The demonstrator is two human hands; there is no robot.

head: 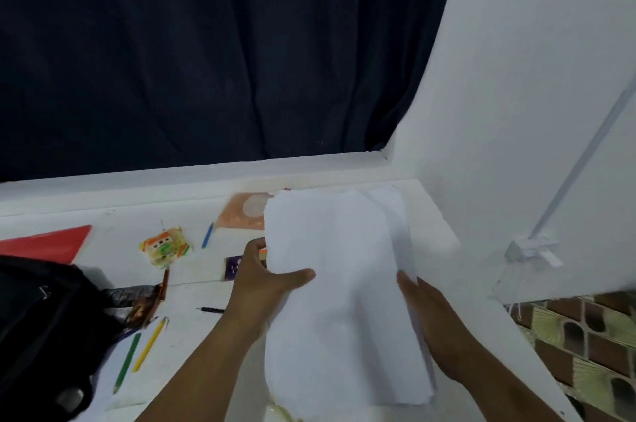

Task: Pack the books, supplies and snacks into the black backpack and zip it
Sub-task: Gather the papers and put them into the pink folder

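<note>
A thick stack of white papers (340,291) is lifted off the white table (192,346), held between both hands. My left hand (265,280) grips its left edge, thumb across the top sheet. My right hand (426,321) holds the right edge, fingers behind the stack. The black backpack (44,328) lies at the lower left. On the table lie a yellow snack packet (165,246), a dark snack wrapper (141,301), a blue pencil (207,235), green (127,363) and yellow (149,344) pencils, and a black pen (211,310).
A red folder (51,242) lies at the far left. An orange book (242,213) and a small purple item (234,268) sit partly behind the papers. A dark curtain hangs behind the table; a white wall stands at right, patterned floor below it.
</note>
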